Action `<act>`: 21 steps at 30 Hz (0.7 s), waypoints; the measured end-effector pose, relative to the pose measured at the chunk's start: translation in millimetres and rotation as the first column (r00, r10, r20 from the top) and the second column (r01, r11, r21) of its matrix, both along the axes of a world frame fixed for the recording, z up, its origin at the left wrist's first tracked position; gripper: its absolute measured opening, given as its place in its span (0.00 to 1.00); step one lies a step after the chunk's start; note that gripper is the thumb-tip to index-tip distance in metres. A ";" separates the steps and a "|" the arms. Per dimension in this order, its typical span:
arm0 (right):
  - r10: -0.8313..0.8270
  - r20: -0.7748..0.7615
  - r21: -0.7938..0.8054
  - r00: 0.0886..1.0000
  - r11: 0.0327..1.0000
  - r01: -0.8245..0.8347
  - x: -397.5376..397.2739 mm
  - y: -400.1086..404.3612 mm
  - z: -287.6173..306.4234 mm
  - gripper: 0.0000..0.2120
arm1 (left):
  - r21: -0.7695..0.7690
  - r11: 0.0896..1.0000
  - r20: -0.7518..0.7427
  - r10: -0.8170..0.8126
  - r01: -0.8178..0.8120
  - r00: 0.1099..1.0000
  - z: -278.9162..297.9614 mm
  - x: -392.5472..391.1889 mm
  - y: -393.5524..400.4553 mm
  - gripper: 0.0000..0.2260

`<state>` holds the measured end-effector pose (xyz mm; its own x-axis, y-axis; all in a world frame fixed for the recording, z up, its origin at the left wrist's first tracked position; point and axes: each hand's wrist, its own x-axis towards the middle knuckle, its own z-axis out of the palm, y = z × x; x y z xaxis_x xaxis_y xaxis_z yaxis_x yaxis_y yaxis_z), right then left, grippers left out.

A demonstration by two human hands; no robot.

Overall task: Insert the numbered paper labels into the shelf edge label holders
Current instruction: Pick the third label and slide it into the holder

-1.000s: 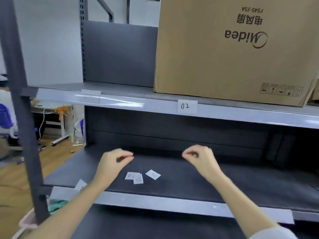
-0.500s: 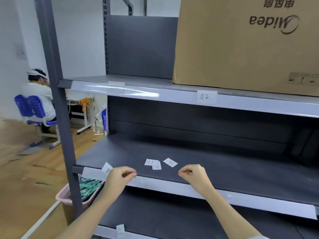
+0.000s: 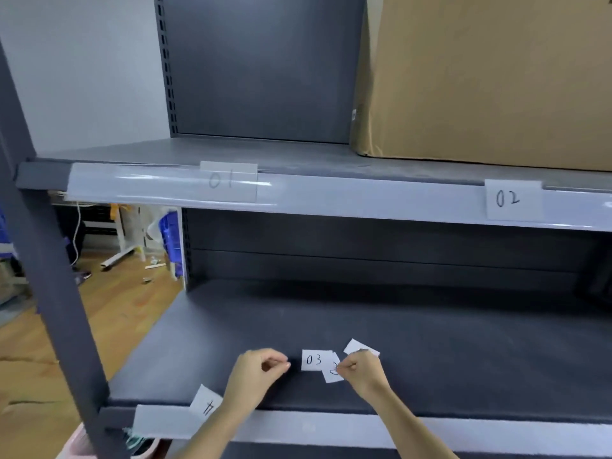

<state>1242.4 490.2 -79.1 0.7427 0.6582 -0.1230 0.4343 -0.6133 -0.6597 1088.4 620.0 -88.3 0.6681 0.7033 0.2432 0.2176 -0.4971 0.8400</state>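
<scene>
Head view. Taking the "03" slip [image 3: 314,360] as the landmark: it lies flat on the dark lower shelf [image 3: 463,352], its digits upright to the wearer, its long axis running left to right along the shelf front. Just right of it, and partly under its corner, lies a second slip [image 3: 332,376], tilted, its number half hidden. Right again and a little behind, a third slip [image 3: 359,348] lies askew.

The right hand [image 3: 362,372] sits just right of "03", fingers curled, thumb and forefinger closing on the edge of the second slip; whether they have it gripped or only touch it, I cannot tell. The left hand [image 3: 256,369] is just left of "03", fingers curled with thumb meeting forefinger; no paper shows between them.

Up and left of "03", the upper holder strip [image 3: 364,197] already carries "01" [image 3: 222,180]; up and right it carries "02" [image 3: 508,198], both upright. Down and left, a slip marked with strokes [image 3: 207,404] stands tilted at the lower strip [image 3: 314,427]. A cardboard box [image 3: 490,77] stands far above on the right.

The step in hand looks like picking the next label from the loose three. The next move likely calls for lifting one slip clear without dragging its neighbours, turning it digits upright, long axis level with the strip, and sliding it in behind the clear lip.
</scene>
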 end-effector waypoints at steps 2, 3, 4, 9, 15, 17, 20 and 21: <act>-0.083 -0.038 -0.063 0.996 0.995 0.080 0.9 15.7 -0.6 0.21 | -0.009 1.000 0.000 -0.016 0.016 1.000 -2.5 6.0 7.7 0.18; -0.122 -0.031 -0.082 0.992 0.990 0.119 1.6 22.1 -1.3 0.21 | -0.017 1.000 0.007 -0.021 0.021 1.000 -3.6 8.4 11.6 0.17; -0.150 -0.025 -0.101 0.988 0.984 0.146 2.2 26.5 -1.6 0.21 | -0.027 0.999 0.013 -0.024 0.024 1.000 -4.3 9.9 14.4 0.17; -0.161 0.019 -0.194 0.987 0.968 0.161 0.5 36.8 0.5 0.19 | -0.040 0.999 0.044 -0.031 0.032 0.999 -3.2 8.6 24.4 0.15; -0.202 0.043 -0.248 0.979 0.947 0.206 -2.6 40.8 5.0 0.19 | -0.045 0.998 0.048 -0.035 0.037 0.998 -3.2 7.4 25.1 0.16; -0.218 0.041 -0.262 0.975 0.939 0.221 -4.1 43.5 5.8 0.18 | -0.051 0.997 0.046 -0.049 0.051 0.998 -4.3 7.4 23.6 0.16; -0.236 0.058 -0.263 0.970 0.934 0.243 -8.3 47.5 6.9 0.19 | -0.052 0.997 0.048 -0.059 0.061 0.997 -5.5 5.9 23.4 0.16; -0.237 0.065 -0.266 0.969 0.932 0.246 -9.8 48.3 7.0 0.19 | -0.055 0.997 0.050 -0.058 0.060 0.997 -6.0 4.7 23.9 0.16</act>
<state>1232.6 538.5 -72.1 0.8814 0.4041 -0.2446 0.2690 -0.8551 -0.4433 1093.0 643.9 -94.3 0.6974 0.6763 0.2371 0.1480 -0.4597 0.8757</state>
